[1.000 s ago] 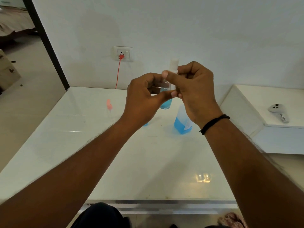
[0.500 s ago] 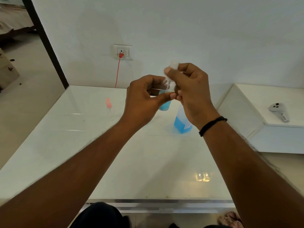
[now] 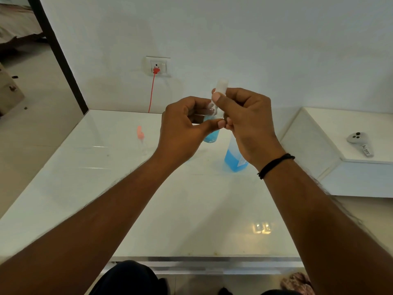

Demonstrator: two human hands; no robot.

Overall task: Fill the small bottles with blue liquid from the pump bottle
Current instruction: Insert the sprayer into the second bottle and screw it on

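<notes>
Now — left hand (image 3: 182, 126) grips small bottle (image 3: 210, 135) | right hand (image 3: 248, 122) pinches cap (image 3: 221, 87)

Blue liquid (image 3: 232, 160) tints the clear bottles on the glossy white tabletop (image 3: 191, 209), a red cord (image 3: 151, 92) runs down the white wall (image 3: 255, 39), and a black band (image 3: 274, 165) rings one wrist.

Wall socket (image 3: 158, 66) upper centre, red cord (image 3: 151, 92) plugged in; grey controller (image 3: 359, 143), possibly VR, on right ledge (image 3: 319, 133).
</notes>
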